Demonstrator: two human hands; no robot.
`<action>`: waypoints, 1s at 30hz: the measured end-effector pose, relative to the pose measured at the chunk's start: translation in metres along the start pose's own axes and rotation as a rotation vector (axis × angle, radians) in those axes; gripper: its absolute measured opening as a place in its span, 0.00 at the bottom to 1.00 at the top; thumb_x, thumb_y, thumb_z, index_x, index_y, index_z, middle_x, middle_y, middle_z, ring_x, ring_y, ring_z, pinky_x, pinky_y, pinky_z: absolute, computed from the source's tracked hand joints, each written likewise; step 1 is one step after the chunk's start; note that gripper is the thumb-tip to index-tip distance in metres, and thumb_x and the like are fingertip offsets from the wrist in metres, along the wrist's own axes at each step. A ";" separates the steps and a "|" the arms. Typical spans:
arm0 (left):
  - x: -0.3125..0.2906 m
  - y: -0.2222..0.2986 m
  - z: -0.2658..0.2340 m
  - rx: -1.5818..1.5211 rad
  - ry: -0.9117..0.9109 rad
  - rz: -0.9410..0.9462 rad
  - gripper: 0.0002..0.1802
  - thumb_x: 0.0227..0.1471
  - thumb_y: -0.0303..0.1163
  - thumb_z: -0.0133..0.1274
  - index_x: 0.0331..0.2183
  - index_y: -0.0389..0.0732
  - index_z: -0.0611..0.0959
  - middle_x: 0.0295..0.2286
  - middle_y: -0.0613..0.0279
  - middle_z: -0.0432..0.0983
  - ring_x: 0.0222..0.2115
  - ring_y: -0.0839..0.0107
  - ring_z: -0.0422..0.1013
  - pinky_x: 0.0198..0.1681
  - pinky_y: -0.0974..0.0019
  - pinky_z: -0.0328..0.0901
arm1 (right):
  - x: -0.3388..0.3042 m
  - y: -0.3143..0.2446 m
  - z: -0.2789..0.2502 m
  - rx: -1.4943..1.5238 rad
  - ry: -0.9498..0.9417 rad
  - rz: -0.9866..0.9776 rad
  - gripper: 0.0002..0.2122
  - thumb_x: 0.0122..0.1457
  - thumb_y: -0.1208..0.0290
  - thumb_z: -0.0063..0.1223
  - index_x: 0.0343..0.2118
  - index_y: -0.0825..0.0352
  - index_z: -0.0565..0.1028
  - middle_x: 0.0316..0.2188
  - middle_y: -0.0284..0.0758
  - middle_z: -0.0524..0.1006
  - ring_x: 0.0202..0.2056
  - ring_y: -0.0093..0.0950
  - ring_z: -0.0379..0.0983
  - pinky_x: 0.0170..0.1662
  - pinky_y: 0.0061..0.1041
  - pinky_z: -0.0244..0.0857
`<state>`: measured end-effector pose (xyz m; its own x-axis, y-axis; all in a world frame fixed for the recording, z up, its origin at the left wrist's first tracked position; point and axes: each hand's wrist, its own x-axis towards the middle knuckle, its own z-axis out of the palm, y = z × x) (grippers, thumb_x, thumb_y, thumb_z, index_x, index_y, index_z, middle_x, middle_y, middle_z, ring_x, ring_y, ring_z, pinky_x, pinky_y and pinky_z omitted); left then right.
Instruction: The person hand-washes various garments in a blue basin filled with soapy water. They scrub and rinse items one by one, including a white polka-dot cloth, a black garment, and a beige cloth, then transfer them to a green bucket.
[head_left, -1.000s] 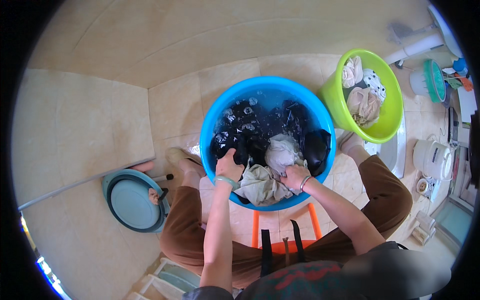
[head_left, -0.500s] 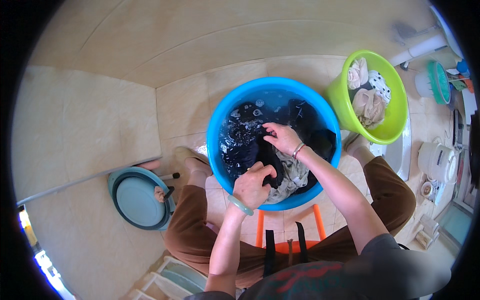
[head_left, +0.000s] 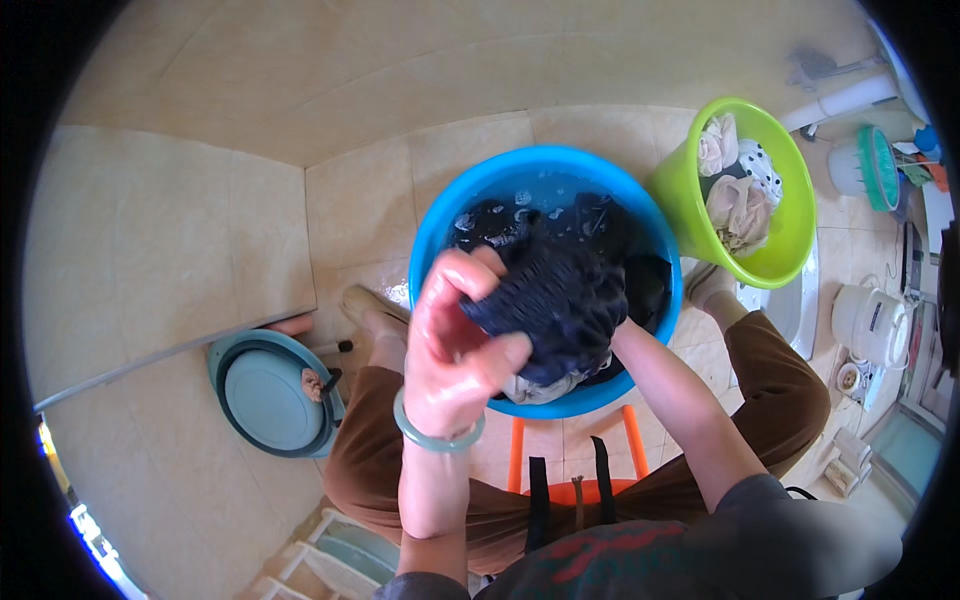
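Observation:
A wet, dark navy garment (head_left: 555, 305) with a gathered, elastic-looking edge is raised above the blue tub (head_left: 425, 250). My left hand (head_left: 450, 335) grips its left side, thumb below and fingers curled above, a pale green bangle on the wrist. My right forearm (head_left: 680, 395) reaches up to the garment's right side, where the cloth hides the hand and its fingers. Below, the tub holds sudsy water with dark clothes (head_left: 645, 290) in it. Part of a light grey patterned cloth (head_left: 540, 388) shows beneath the raised garment.
A lime green bucket (head_left: 690, 190) with light clothes stands against the tub's right side. At left, a grey-blue collapsible basin (head_left: 275, 395) leans by the wall. An orange stool (head_left: 635, 440) is between my knees. A white lidded pail (head_left: 870, 325) sits at far right.
Both hands were low over the tub with the dark cloth in the water. Now the dark garment is lifted toward me, my left hand gripping it and my right hand behind it.

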<state>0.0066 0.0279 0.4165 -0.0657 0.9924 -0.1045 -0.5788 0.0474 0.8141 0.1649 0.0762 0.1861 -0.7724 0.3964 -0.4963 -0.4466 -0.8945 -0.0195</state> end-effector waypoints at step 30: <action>-0.010 -0.188 -0.192 0.943 0.467 -0.247 0.25 0.42 0.20 0.48 0.45 0.45 0.80 0.30 0.62 0.78 0.31 0.74 0.72 0.34 0.73 0.64 | -0.075 -0.055 0.041 -0.909 0.304 -0.503 0.09 0.52 0.75 0.61 0.36 0.64 0.75 0.29 0.23 0.71 0.26 0.12 0.67 0.20 0.12 0.53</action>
<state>-0.0397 -0.0124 0.1548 -0.4515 0.8114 -0.3712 0.2273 0.5069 0.8315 0.2289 0.1039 0.2603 -0.3941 0.8051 -0.4433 -0.0824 -0.5114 -0.8554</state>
